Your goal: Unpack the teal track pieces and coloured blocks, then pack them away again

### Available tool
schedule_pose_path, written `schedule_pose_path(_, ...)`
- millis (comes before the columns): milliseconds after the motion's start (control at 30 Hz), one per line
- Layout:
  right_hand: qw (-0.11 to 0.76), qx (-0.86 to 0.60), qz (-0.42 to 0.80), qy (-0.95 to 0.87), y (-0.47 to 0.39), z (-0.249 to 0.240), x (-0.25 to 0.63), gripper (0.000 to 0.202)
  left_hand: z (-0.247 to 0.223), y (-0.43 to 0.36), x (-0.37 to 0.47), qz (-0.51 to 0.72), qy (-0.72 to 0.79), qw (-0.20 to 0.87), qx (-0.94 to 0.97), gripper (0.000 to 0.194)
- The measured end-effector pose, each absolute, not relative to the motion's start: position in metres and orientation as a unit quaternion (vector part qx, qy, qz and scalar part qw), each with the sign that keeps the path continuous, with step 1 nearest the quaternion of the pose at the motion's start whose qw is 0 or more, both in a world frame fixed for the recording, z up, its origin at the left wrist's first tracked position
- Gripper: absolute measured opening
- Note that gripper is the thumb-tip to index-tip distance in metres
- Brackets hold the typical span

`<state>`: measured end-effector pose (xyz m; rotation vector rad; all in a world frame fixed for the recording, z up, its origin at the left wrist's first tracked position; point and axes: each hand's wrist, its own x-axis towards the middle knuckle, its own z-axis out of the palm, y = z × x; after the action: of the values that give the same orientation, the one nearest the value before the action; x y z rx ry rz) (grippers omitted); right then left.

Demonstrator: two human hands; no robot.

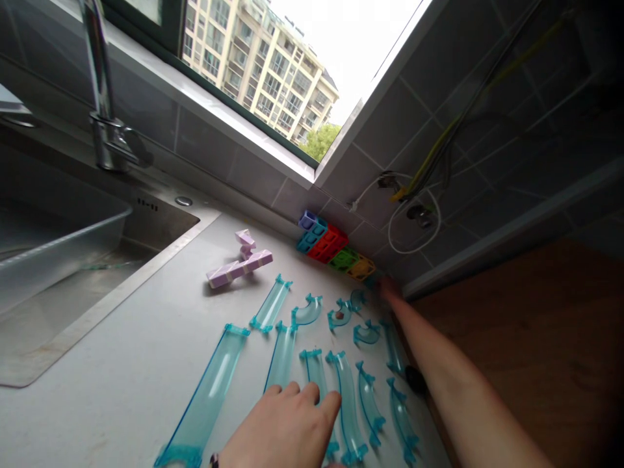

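Low over the counter, my left hand [287, 419] is seen from the back, its fingers curled under. It covers parts of the clear teal track pieces; what is under its fingers is hidden. My right hand [387, 287] reaches to the far corner, its fingers closed at a small teal block [372, 281] at the end of a row of colored blocks. The row has a red block [329, 244], a green block [344, 259] and a yellow block [361, 267]. Several straight track pieces [209, 390] and curved track pieces [370, 403] lie spread between the hands.
A pink-and-white piece [240, 266] lies on the counter [121, 364] near the sink [160, 260]. A faucet [102, 97] rises behind the sink. Loose cables [439, 143] hang by the tiled wall at right. A dark round object [415, 380] sits at the counter's right edge.
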<state>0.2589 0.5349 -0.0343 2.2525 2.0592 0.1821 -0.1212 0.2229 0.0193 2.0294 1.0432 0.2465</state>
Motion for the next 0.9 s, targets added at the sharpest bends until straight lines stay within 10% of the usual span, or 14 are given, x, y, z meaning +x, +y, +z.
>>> schedule_pose_path(900,0.032,0.508,0.023,0.861,0.443,0.004,0.136,0.024,0.018,0.203,-0.121,0.139,0.454,0.366,0.801,0.049)
